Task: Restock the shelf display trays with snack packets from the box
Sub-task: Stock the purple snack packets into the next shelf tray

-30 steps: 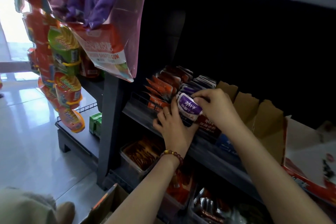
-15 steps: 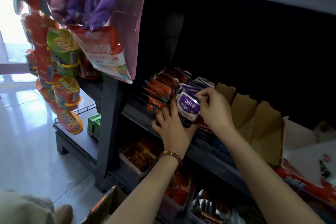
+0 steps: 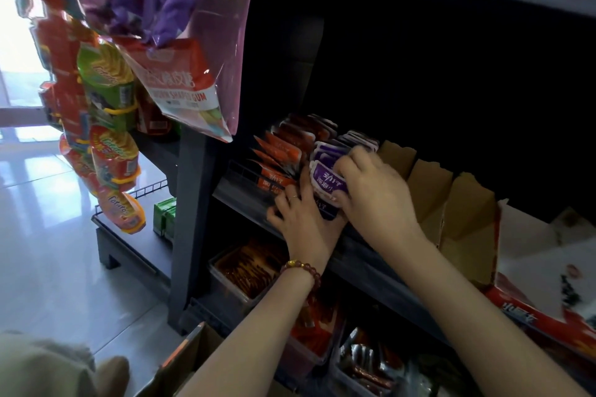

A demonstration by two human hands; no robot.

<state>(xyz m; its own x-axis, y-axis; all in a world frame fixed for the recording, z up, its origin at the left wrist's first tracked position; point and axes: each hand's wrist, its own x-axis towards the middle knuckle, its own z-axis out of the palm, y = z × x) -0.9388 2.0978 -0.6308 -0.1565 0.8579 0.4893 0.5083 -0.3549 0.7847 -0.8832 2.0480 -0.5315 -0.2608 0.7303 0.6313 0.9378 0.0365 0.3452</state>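
Note:
A row of purple-and-white snack packets [image 3: 327, 179] stands upright at the front of a display tray on the middle shelf. My right hand [image 3: 374, 193] grips the front packets from the right, thumb under them and fingers over their tops. My left hand [image 3: 301, 216] lies flat against the tray's front [image 3: 245, 176], fingers spread and touching the lowest packet. Orange packets [image 3: 283, 151] fill the tray just to the left. An open cardboard box [image 3: 464, 219] sits on the shelf to the right of my hands.
Hanging bags of snacks and gum [image 3: 180, 80] dangle at the upper left, close to the shelf post [image 3: 190, 203]. Clear tubs of packets [image 3: 245, 271] sit on the lower shelf. A red-and-white carton [image 3: 548, 293] lies at far right. Another cardboard box [image 3: 180, 361] stands by my knee.
My right hand has slid down and forward over the purple packets, now covering more of the front one. My left hand stays against the tray front.

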